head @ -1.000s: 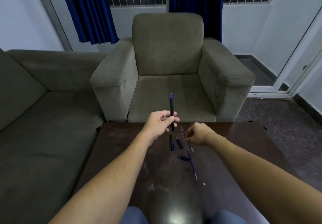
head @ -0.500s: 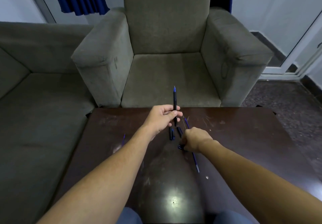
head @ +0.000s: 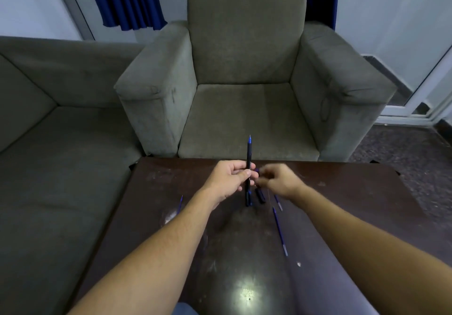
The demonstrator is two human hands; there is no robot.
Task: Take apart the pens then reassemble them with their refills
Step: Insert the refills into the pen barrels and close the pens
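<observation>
Near far edge of table (head: 342, 192), left hand (head: 230, 180) pinching pen (head: 249, 158) (upright)

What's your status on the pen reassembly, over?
Left hand grips pen, upright, tip up. Right hand beside it, fingers curled, hold unclear. Refills and dark pen pieces loose on table, nothing blocking.

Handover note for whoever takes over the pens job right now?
Left hand: holds one pen upright, blue tip up, above the table.
Right hand: fingers curled beside the pen; blur hides whether it pinches anything.
On the table: two dark pen pieces near the hands, two loose refills right of them, one thin blue refill far left.
Done: pens apart; held pen seems refilled. Left: rebuild the rest.
</observation>
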